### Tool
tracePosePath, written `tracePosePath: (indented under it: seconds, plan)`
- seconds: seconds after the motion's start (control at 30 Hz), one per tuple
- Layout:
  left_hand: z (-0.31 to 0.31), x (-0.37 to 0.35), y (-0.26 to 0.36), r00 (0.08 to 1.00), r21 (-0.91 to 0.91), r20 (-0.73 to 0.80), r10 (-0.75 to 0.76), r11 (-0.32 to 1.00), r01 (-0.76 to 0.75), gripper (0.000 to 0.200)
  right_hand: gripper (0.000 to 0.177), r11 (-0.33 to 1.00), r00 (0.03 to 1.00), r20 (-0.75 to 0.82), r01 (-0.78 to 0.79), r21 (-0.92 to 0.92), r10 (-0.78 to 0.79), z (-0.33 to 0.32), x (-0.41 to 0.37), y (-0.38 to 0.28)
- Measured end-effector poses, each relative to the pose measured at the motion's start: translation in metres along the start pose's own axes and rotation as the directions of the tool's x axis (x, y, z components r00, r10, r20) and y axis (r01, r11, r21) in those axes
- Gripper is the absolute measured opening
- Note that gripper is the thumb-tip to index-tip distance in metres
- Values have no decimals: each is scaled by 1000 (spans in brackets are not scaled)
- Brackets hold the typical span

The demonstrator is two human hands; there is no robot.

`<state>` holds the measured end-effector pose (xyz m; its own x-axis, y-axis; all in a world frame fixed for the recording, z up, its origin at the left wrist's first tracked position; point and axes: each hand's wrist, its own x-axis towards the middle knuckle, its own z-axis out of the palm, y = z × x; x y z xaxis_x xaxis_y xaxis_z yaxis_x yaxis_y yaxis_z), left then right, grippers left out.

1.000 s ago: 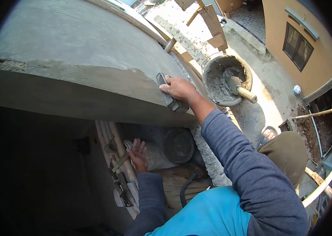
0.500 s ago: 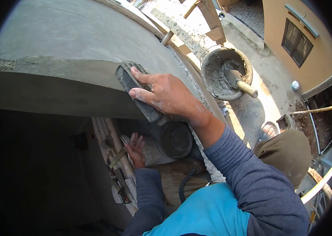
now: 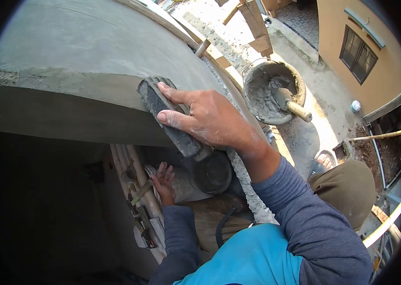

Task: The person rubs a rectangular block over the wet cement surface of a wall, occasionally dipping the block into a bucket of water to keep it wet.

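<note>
- Float (image 3: 153, 100) under our right hand (image 3: 212, 121), fingers pressing it flat against the plaster edge (image 3: 82, 88).
- We advise flat, even pressure; left hand (image 3: 165, 183), fingers spread, at 6 o'clock.

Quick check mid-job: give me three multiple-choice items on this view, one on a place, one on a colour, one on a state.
1. Where is the dark grey rectangular float?
A) lying on the ground
B) against the grey plastered wall edge
C) hanging from a hook

2. What colour is the trowel handle in the round mortar bucket?
A) red
B) pale yellowish
C) blue

3. How is the left hand?
A) open, fingers spread
B) fisted round a trowel
C) gripping the float

Answers:
1 B: the right hand presses it on the wall edge.
2 B: the handle juts pale from the grey mortar.
3 A: its fingers are spread with nothing in them.
</note>
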<state>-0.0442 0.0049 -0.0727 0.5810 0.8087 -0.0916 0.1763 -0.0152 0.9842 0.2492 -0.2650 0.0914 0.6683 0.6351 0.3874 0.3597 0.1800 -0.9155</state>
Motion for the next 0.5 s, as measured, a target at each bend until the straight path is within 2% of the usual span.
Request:
tracePosePath:
  seconds: [0.03,0.17,0.27,0.3,0.37,0.4,0.43,0.47,0.5]
  plan:
    - [1,2,1,1000,-2,3,3,1000,-3,86,66,999,997,82,2,33,-4,1,-5,-7]
    - [-6,-2,0,1000,9,13,5,1000,-5,87,61,999,999,45,-13,33,11,12,-16,33]
    - [-1,0,3,999,3,47,24,1000,-24,86,65,967,962,117,-254,35,248,19,-13,105]
    - [1,1,2,998,7,58,33,999,-33,86,65,965,960,109,-261,35,256,14,-15,115]
    - [3,3,1,997,9,70,21,1000,-22,86,67,908,916,80,-374,-189,394,11,-19,133]
    - [2,4,1,998,0,65,21,1000,-21,86,74,955,956,47,-286,-81,290,10,-13,132]
    - [-1,1,0,999,5,50,13,1000,-13,86,74,954,954,63,-289,-74,294,12,-8,131]
    - [-5,-4,-1,998,27,62,10,1000,-12,88,77,979,984,83,-168,112,160,15,-5,129]
    - [0,1,1,996,40,88,19,999,-23,91,82,958,998,62,-33,286,16,3,8,97]
